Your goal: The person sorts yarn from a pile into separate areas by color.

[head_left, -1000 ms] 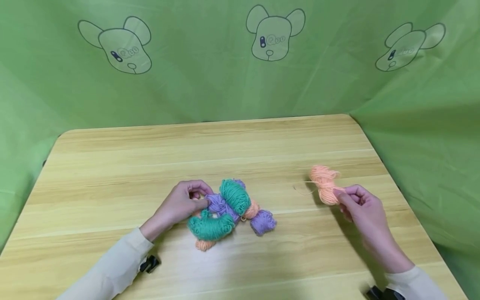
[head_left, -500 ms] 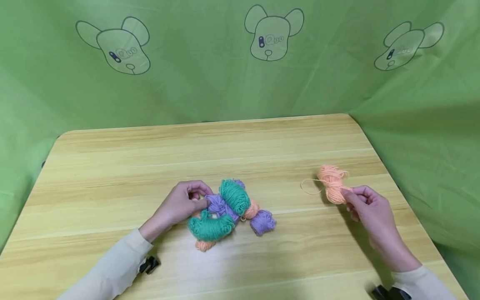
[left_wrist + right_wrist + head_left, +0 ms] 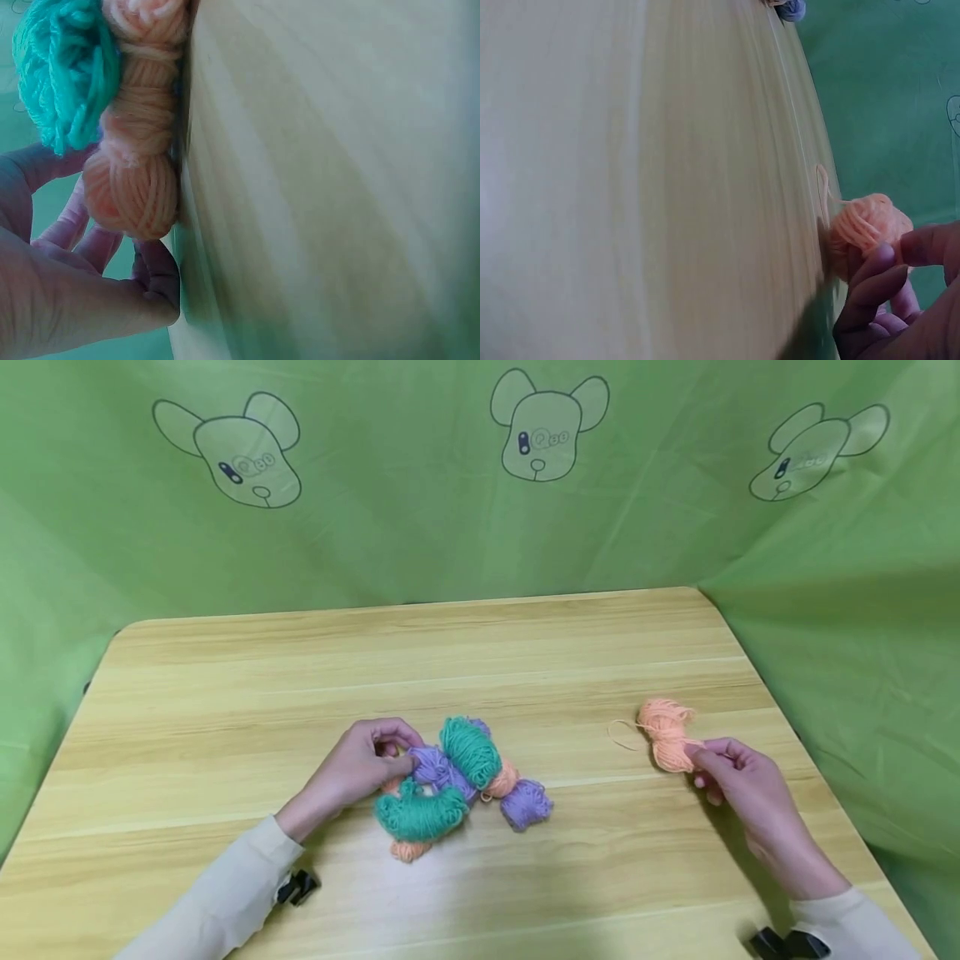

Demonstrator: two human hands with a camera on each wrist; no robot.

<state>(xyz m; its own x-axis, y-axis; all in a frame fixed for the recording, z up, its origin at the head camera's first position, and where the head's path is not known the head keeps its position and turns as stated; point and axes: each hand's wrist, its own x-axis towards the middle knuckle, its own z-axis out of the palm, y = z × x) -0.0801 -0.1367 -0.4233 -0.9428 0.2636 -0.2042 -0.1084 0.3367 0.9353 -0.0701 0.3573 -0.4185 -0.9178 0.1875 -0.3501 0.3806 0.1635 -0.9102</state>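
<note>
In the head view my left hand [image 3: 369, 758] pinches the left end of a purple yarn skein [image 3: 442, 772] in a pile. One teal skein [image 3: 470, 752] lies over that purple skein, and another teal skein [image 3: 420, 814] sits at the near side. Parts of peach skeins show underneath; the left wrist view has one peach skein [image 3: 135, 187] close to the left fingers. Off to the right, my right hand [image 3: 738, 781] grips the near end of a peach yarn skein [image 3: 665, 731] between thumb and fingers. A loose yarn tail [image 3: 621, 735] trails from its left side.
At the pile's right edge lies a purple skein [image 3: 527, 805] beside a peach one [image 3: 502, 779]. Everything stands on a wood-grain table [image 3: 375, 668]. A green curtain [image 3: 420, 527] with printed animal heads hangs behind it and along the right side.
My right hand has moved right with the peach skein, then slightly toward me and lower. The left hand and the pile look nearly unchanged.
</note>
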